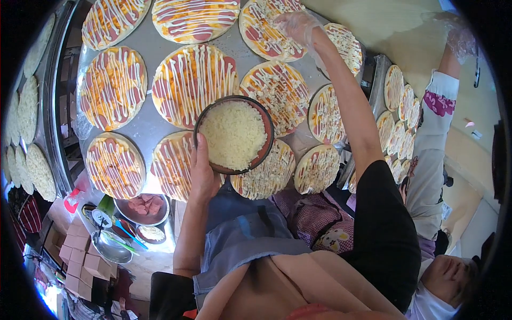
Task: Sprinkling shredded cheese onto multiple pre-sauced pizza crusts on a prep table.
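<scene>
My left hand [201, 173] is bare and closed on the rim of a round, dark-edged bowl [261, 152], thumb over the edge. Shredded pale cheese [234, 130] fills the bowl, which is held above the pizzas. My right hand [298, 28], in a clear plastic glove, reaches out over a far pizza [258, 34]. Its fingers are curled down; what they hold is hidden. That pizza and the one nearer me [274, 88] carry cheese crumbs over white sauce stripes. The pizzas at left, such as this large one [194, 80], show meat slices, orange shreds and white stripes without crumbs.
A metal tray [150, 64] bears the pizzas. Smaller pizzas [394, 88] lie on another tray at right, beside a co-worker's white sleeve [429, 144] and gloved hand [461, 40]. Pale dough rounds [28, 109] stand left. A metal bowl of meat [144, 205] and cartons [77, 261] sit lower left.
</scene>
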Demonstrator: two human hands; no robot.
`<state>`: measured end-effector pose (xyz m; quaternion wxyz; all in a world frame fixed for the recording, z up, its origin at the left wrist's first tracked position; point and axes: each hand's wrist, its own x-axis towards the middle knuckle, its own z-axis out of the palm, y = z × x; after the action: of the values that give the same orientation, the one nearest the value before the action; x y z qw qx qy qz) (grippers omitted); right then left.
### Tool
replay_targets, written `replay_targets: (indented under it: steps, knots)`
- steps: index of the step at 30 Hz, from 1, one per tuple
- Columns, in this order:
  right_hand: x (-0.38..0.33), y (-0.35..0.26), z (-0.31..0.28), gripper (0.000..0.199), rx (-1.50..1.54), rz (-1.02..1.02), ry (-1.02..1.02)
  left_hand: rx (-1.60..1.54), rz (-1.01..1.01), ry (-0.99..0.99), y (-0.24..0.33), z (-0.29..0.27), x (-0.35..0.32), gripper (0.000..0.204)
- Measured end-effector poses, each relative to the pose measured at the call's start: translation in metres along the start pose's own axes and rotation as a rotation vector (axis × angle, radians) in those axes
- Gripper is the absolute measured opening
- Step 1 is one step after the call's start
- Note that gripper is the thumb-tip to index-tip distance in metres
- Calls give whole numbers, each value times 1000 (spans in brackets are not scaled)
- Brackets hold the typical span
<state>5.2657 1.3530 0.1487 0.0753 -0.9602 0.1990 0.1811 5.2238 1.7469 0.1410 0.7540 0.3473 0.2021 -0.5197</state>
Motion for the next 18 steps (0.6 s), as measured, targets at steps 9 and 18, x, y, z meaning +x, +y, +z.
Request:
replay_targets:
  steps: [9, 18]
  knots:
    - [8, -17, 8, 23, 34, 15, -22, 53, 5, 16, 6, -2, -7, 58]
    - [30, -33, 9, 30, -237, -51, 90, -13, -21, -26, 8, -7, -14, 51]
